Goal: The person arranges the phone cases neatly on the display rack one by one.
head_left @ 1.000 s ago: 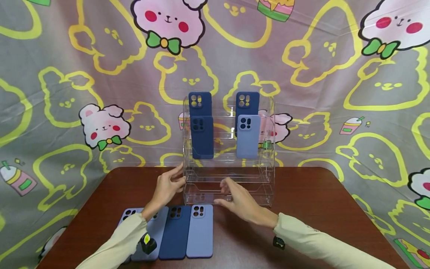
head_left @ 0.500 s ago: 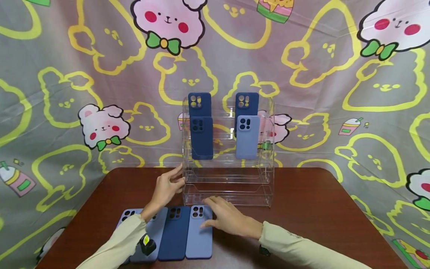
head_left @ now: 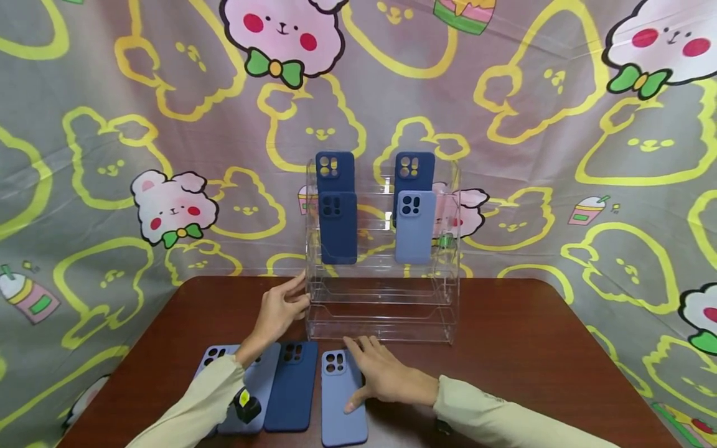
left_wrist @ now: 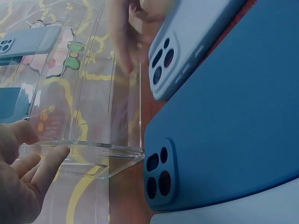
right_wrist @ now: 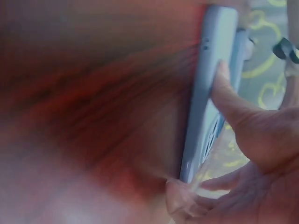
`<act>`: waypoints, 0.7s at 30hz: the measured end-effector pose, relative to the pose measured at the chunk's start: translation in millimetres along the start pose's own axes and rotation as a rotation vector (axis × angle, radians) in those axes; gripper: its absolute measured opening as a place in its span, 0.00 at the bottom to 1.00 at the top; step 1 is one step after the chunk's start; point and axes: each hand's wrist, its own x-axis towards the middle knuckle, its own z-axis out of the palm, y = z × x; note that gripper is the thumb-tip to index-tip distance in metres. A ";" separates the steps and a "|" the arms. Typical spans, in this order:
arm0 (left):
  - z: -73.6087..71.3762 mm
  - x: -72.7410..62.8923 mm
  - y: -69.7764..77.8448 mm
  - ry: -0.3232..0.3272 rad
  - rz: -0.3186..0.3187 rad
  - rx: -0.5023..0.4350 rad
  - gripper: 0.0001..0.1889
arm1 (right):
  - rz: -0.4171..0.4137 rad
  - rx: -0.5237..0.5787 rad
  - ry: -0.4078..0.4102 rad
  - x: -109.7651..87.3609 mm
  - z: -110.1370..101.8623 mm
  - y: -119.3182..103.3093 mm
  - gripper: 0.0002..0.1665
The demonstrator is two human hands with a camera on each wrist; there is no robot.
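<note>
Pointing its camera end at the far edge of the worktop [head_left: 521, 348], a pale-blue case [head_left: 336, 414] lies back up, long axis front-to-back, slightly skewed. Right hand [head_left: 388, 376] loosely spread: thumb on case, fingers by its camera end. Leftward, a navy case [head_left: 292, 398]; others part-hidden by the left sleeve [head_left: 196, 398]. Left hand [head_left: 278, 309], fingers part-bent, touches the clear rack [head_left: 381, 331]. Rack holds three navy, one pale; rear pair's lower halves obscured.

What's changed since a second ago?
The right hand moved from in front of the clear rack to the row's rightmost case, thumb on its face; that case slid right and nearer, away from its dark blue neighbour. Grip unclear. The left hand at the rack's side and four racked cases stayed put.
</note>
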 end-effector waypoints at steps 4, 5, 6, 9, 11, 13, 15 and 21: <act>-0.3 -1.3 0.4 0.001 -0.001 -0.007 0.31 | 0.063 0.058 0.000 -4.9 -2.8 0.6 0.73; -0.1 -1.6 0.3 -0.001 0.000 -0.007 0.31 | 0.077 0.083 0.001 -5.6 -3.1 1.2 0.72; 0.0 -1.8 0.2 -0.005 0.001 -0.006 0.31 | 0.088 0.116 0.006 -6.3 -3.4 1.7 0.70; 0.8 -1.9 -0.2 -0.011 -0.002 -0.009 0.31 | 0.108 0.204 0.021 -7.1 -3.4 4.2 0.62; 1.1 -2.1 -0.2 -0.013 -0.006 -0.010 0.31 | 0.118 0.253 0.036 -7.6 -3.4 6.1 0.57; 1.1 -1.8 -0.2 -0.011 -0.005 -0.008 0.31 | 0.116 0.270 0.068 -8.2 -3.6 8.5 0.52; 0.8 -1.4 -0.1 -0.008 0.002 -0.010 0.31 | 0.101 0.265 0.105 -8.9 -3.6 11.3 0.47; 0.6 -1.0 0.4 0.005 0.008 -0.021 0.31 | 0.081 0.357 0.187 -12.2 -5.2 20.1 0.35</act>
